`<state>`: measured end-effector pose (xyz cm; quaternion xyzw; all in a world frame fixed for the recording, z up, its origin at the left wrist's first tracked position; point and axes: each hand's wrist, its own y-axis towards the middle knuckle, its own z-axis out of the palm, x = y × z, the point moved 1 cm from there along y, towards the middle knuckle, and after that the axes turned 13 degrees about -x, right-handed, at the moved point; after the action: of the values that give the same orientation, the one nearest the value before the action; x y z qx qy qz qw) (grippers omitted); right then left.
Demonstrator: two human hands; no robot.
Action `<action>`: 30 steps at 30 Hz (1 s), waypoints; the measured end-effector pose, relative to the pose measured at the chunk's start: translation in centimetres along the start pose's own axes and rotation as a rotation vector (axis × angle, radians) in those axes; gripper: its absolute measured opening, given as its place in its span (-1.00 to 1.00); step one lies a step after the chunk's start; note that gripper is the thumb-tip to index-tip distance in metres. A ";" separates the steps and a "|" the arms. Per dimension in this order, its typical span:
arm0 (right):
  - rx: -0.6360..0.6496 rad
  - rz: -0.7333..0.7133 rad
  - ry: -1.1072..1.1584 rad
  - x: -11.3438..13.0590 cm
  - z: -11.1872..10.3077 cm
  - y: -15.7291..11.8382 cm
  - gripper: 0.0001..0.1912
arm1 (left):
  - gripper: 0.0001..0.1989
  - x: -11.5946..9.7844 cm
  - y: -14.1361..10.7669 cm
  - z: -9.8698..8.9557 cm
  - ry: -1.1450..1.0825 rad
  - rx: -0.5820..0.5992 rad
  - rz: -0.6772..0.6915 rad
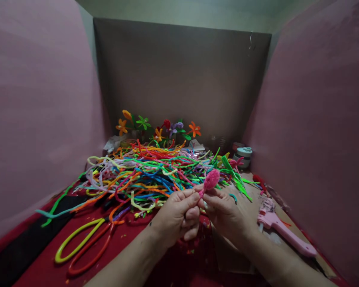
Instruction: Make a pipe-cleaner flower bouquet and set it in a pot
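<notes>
A pink fuzzy bud (212, 179) made of pipe cleaner stands upright between my two hands, its rounded head above my fingertips. My left hand (182, 211) pinches its narrow base, fingers curled in. From the other side, my right hand (223, 207) closes its thumb and fingers on the same base. The fingers cover the bud's lower end. Right behind the hands spreads a large tangled heap of coloured pipe cleaners (155, 187).
Scissors (106, 239) with yellow and red handles lie front left on the red cloth (131, 255). A pink glue gun (287, 233) rests on cardboard at right. Pipe-cleaner flowers (194, 128) stand at the back. A lidded container (243, 156) is back right. Pink walls flank both sides.
</notes>
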<state>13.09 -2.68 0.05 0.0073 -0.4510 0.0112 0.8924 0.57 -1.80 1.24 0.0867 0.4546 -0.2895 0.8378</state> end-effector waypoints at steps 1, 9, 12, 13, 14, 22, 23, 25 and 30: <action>-0.011 0.011 0.007 0.0 -0.1 0.0 -0.88 | -0.82 0.2 0.0 -0.1 -0.041 0.029 -0.018; -0.042 0.019 0.011 0.0 -0.4 0.3 -0.89 | -0.75 0.2 0.1 0.0 0.190 -0.011 0.036; -0.077 -0.004 -0.010 0.0 -0.3 0.4 -0.92 | -0.76 -0.1 0.0 -0.2 0.655 -0.237 0.437; -0.088 -0.010 -0.014 0.0 -0.3 0.4 -0.91 | -0.79 -0.1 -0.1 -0.3 0.776 -0.290 0.567; -0.099 -0.015 -0.016 0.0 -0.2 0.4 -0.90 | -0.83 0.1 -0.2 -0.5 0.872 -0.323 0.672; -0.115 -0.029 -0.098 -0.3 -0.3 0.1 -0.91 | -0.85 1.0 -0.1 -1.2 1.012 -0.354 0.856; -0.102 -0.021 -0.101 -0.3 -0.3 0.0 -0.91 | -0.84 0.9 -0.2 -1.1 1.003 -0.366 0.835; -0.081 -0.012 -0.102 -0.2 -0.2 -0.1 -0.91 | -0.81 0.5 -0.2 -0.8 0.961 -0.392 0.778; -0.041 0.001 -0.121 -0.2 -0.3 -0.2 -0.91 | -0.75 0.1 -0.1 0.0 0.659 -0.357 0.526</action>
<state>13.22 -2.89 -0.24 -0.0106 -0.5042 0.0020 0.8635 0.53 -1.90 1.16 0.1407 0.7021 0.0588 0.6955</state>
